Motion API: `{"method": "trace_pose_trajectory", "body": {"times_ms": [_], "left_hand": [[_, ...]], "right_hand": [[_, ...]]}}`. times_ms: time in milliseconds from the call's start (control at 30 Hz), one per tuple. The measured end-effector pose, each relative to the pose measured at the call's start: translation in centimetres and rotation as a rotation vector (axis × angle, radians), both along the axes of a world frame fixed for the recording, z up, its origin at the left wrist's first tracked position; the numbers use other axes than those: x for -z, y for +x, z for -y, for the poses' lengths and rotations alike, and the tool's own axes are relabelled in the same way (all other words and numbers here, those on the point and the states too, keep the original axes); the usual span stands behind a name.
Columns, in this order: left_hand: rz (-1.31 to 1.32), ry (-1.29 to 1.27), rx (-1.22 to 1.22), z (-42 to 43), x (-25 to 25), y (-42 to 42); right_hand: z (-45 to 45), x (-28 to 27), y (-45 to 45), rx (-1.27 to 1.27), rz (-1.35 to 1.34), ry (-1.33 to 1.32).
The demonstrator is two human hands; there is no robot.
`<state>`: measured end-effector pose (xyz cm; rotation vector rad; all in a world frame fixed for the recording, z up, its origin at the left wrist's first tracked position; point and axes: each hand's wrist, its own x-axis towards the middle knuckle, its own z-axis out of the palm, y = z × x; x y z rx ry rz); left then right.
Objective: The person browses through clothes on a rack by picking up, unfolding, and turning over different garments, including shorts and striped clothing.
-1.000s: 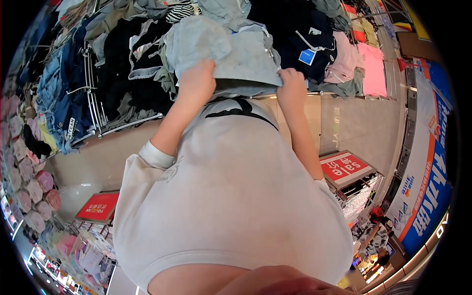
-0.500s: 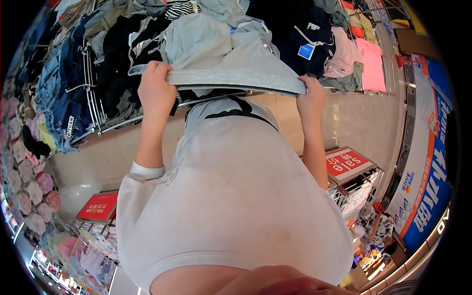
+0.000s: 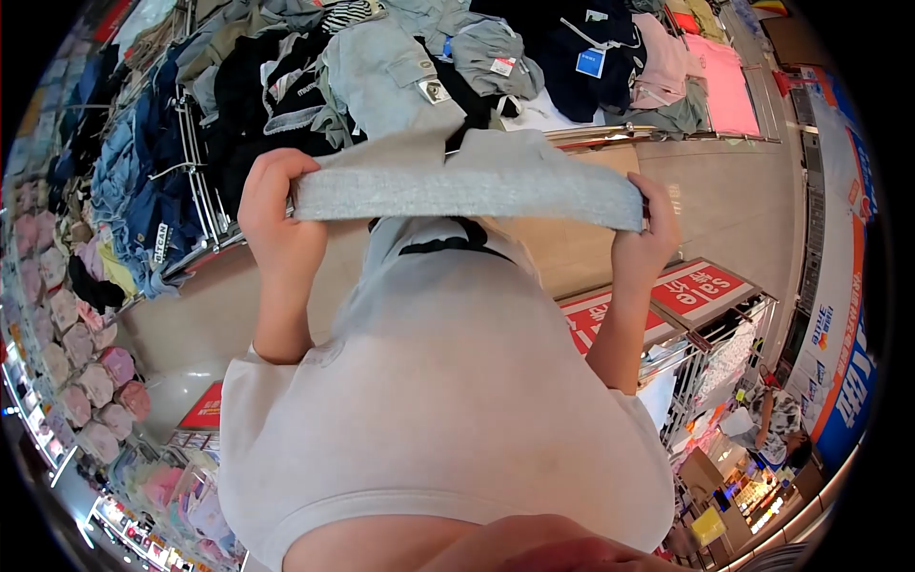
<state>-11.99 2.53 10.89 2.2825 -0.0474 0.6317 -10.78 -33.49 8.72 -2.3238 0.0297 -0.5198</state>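
A light grey-blue garment point(image 3: 467, 191) is stretched between my two hands, its wide band running across in front of my shirt. My left hand point(image 3: 276, 205) is closed on the band's left end, and my right hand point(image 3: 650, 229) grips the right end. Beyond the band, the cloth reaches up toward the clothing rack. Another pale grey garment point(image 3: 376, 76) with a tag lies on the pile behind it. A navy garment with a blue tag point(image 3: 590, 63) rests farther right.
Denim pieces point(image 3: 119, 181) and dark clothes hang over metal rails point(image 3: 191, 153) at the left. Folded pink cloth point(image 3: 722, 86) lies at the right. Red sale signs point(image 3: 701, 289) top a rack at lower right. Another person point(image 3: 772, 419) is in the distance at lower right.
Both hands have moved apart and toward my body, spreading the garment's band wider. The cloth has been pulled back from the pile, uncovering other garments. The camera view has shifted slightly.
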Motion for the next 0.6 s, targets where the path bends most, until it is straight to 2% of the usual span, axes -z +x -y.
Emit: {"method": "trace_pose_trajectory", "body": {"times_ms": [233, 500, 600], "left_hand": [[-0.002, -0.031, 0.107, -1.5, 0.8, 1.1], [0.120, 0.160, -0.004, -7.6, 0.3, 7.7], [0.176, 0.246, -0.104, -10.4, 1.2, 9.4]], "right_hand": [[-0.3, 0.8, -1.8, 0.091, 0.009, 0.062], [-4.5, -3.1, 4.1, 0.195, 0.014, -0.260], [-6.3, -3.9, 7.0, 0.137, 0.105, -0.422]]}}
